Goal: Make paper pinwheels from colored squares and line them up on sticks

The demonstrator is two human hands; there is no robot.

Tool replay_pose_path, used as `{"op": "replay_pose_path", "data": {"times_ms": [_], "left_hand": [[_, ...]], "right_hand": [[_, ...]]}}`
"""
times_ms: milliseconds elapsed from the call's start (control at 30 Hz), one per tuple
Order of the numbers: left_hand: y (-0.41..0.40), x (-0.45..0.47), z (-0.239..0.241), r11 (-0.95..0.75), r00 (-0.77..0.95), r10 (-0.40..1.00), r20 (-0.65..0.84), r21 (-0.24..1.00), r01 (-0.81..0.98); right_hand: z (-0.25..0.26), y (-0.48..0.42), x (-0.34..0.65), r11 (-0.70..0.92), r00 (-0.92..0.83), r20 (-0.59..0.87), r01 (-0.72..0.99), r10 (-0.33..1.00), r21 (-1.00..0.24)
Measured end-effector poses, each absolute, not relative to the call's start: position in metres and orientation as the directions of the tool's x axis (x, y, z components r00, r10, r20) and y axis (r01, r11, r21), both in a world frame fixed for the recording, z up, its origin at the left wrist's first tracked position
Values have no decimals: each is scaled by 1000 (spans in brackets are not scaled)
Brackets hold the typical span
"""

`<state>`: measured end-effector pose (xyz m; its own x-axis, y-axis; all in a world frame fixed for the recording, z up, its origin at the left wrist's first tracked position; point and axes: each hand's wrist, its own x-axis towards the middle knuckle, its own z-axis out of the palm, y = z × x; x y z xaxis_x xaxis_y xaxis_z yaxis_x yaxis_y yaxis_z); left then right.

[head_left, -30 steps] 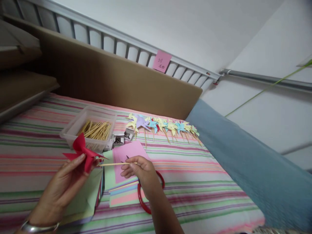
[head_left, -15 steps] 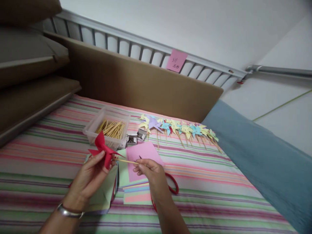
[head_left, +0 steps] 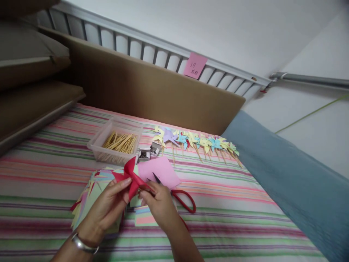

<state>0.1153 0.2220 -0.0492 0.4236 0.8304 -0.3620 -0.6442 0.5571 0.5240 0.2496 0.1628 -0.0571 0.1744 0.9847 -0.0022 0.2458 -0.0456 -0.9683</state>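
A red paper pinwheel point(head_left: 132, 178) is pinched between the thumb and fingers of my left hand point(head_left: 107, 203), which wears a silver bangle. My right hand point(head_left: 160, 203) is closed right up against the pinwheel's right side. Its fingers are around the thin wooden stick, which they now mostly hide. Below my hands lies a pile of coloured paper point(head_left: 91, 200) at the left. A pink sheet point(head_left: 158, 168) lies beyond my right hand. Red-handled scissors point(head_left: 192, 207) rest partly under that hand, their dark tips showing above its knuckles.
A clear plastic box point(head_left: 94, 145) holds many wooden sticks point(head_left: 121, 142). Small open boxes of dark pins point(head_left: 144, 154) stand beside it. Several finished pinwheels point(head_left: 192, 140) lie in a row on the striped cloth point(head_left: 231, 218). A brown board point(head_left: 152, 91) stands behind.
My right hand has moved left along the stick to the pinwheel, covering the length that showed between my hands. Both hands sit slightly lower in view, and the pinwheel has shifted right.
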Motion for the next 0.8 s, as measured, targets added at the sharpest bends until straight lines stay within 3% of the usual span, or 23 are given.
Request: {"op": "replay_pose_path", "data": {"times_ms": [133, 233, 333, 400, 600, 800], "left_hand": [[229, 108, -53, 489, 383, 871, -307, 604, -629], [232, 103, -57, 409, 444, 875, -191, 782, -470], [227, 106, -55, 213, 588, 809, -30, 946, -245], [222, 110, -48, 32, 655, 753, 60, 991, -128], [218, 116, -30, -445, 641, 657, 395, 891, -93], [224, 109, -42, -675, 522, 593, 614, 732, -94]], "right_hand": [[-57, 165, 256, -98, 275, -80, 50, 958, -994], [-57, 166, 261, -106, 297, -131, -97, 946, -990], [-54, 164, 263, -116, 305, -158, -153, 939, -981], [-50, 162, 264, -90, 301, -146, -192, 942, -977], [-47, 160, 266, -27, 257, -109, -305, 960, -952], [-44, 159, 261, 41, 315, -28, -211, 949, -977]]}}
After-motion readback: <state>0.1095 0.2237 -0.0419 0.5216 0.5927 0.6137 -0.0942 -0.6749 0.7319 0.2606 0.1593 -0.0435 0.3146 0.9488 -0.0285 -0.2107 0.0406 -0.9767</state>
